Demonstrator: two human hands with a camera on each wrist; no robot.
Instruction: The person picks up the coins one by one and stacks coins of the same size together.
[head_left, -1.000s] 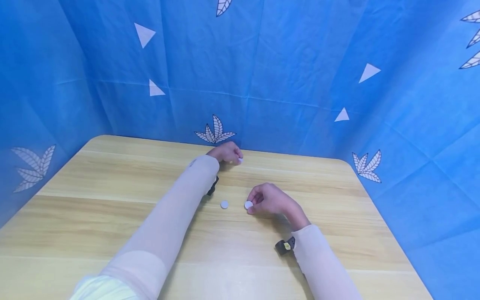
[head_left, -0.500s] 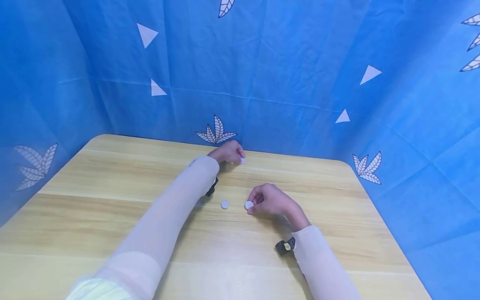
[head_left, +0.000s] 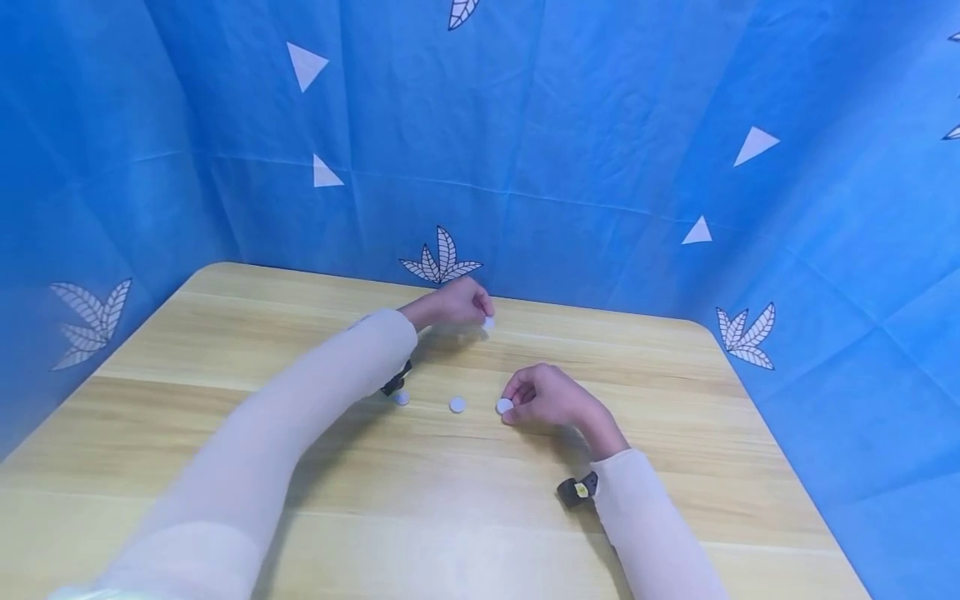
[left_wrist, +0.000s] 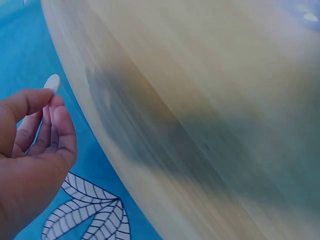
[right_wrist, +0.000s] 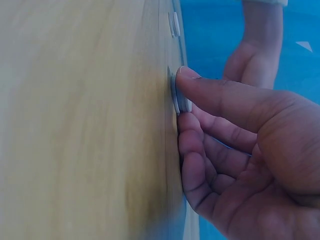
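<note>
At the back of the table my left hand (head_left: 459, 302) pinches a small white disc (left_wrist: 53, 83) between thumb and fingertips. In the left wrist view that disc stands edge-up, with blue cloth behind it. Nearer the middle, my right hand (head_left: 551, 396) holds another white disc (head_left: 504, 406) between thumb and fingers, close over the tabletop. From the right wrist, a second thin pale edge shows right beside the held disc (right_wrist: 184, 97). Left of the right hand lies a white disc (head_left: 457, 405) flat on the wood. Farther left, one more disc (head_left: 402, 397) is partly hidden by the left wrist camera.
The wooden table (head_left: 480, 500) has rounded far corners. Blue cloth (head_left: 570, 150) with white leaf and triangle prints hangs behind it and at both sides. A black wrist camera (head_left: 576, 492) sits under the right sleeve, another (head_left: 396, 380) under the left.
The left forearm has swung left, uncovering the leftmost disc; the left hand still pinches its disc at the back. The right hand keeps its place. The head view has shifted slightly.
</note>
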